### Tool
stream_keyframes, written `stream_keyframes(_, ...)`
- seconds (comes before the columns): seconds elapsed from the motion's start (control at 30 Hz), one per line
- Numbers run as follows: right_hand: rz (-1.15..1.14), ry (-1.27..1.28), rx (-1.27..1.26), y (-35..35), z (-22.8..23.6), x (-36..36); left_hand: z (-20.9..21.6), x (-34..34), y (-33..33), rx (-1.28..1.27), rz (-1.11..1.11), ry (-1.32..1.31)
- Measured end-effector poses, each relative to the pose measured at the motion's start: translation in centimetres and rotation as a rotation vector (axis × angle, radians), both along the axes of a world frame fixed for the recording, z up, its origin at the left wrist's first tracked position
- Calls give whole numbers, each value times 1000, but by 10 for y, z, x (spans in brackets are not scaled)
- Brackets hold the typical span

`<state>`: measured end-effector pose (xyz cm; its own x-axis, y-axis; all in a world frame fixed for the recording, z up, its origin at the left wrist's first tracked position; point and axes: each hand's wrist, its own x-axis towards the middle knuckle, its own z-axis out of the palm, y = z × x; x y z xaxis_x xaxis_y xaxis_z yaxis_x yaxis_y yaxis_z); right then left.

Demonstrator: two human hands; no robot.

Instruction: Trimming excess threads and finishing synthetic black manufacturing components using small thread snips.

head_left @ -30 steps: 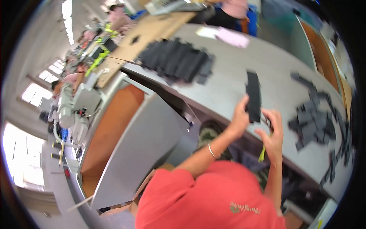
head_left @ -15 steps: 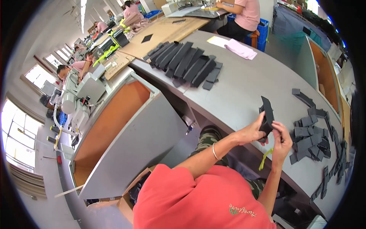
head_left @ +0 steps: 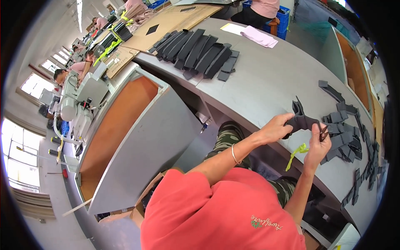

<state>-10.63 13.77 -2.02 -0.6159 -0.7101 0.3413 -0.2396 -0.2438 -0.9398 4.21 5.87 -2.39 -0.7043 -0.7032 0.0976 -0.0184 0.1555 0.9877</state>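
Note:
A black fabric strip [head_left: 303,121], bent with an end sticking up, stretches between my two hands over the grey table's front edge. Its left part is gripped by my left hand [head_left: 275,129], fingers closed around it. My right hand [head_left: 318,146] pinches the other end between thumb and fingers. Beside the right hand hangs a yellow-green ribbon [head_left: 297,155]; what it is fixed to, I cannot tell. Just past the right hand lies a loose heap of short dark pieces [head_left: 342,139]. Farther off to the left, longer black strips [head_left: 193,52] lie in an overlapping row.
The grey table [head_left: 250,83] curves across in front of me. On its far side rest a pink cloth [head_left: 259,36] and a pale sheet. A grey cabinet panel [head_left: 146,141] stands at my left, near a sewing machine [head_left: 79,108]. Other people sit farther back.
My hands have moved apart, drawing the folded black strip out between them. The right hand has shifted rightward, and the head view has tilted slightly downward.

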Motion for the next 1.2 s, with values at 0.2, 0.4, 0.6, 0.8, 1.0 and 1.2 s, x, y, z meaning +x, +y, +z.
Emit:
stream_keyframes(0.2, 73, 235, -26, 3, 15, 35, -16, -7, -3, 149, 134, 162)
stream_keyframes(0.4, -27, 53, -89, 6, -6, 4, -21, 2, -3, -361, 69, -45)
stream_keyframes(0.6, 37, -243, -80, 16, 16, 2, -8, 14, 13, -451, -105, -52)
stream_keyframes(0.8, -5, -441, -5, 6, 26, -8, 7, 9, 7, -203, -207, 54)
stream_keyframes(1.0, 230, -349, -11, -26, -24, -50, 18, 11, 14, 125, 90, 128)
stream_keyframes(1.2, 93, -110, -51, 3, -16, -17, -29, 7, -7, 242, 148, 204)
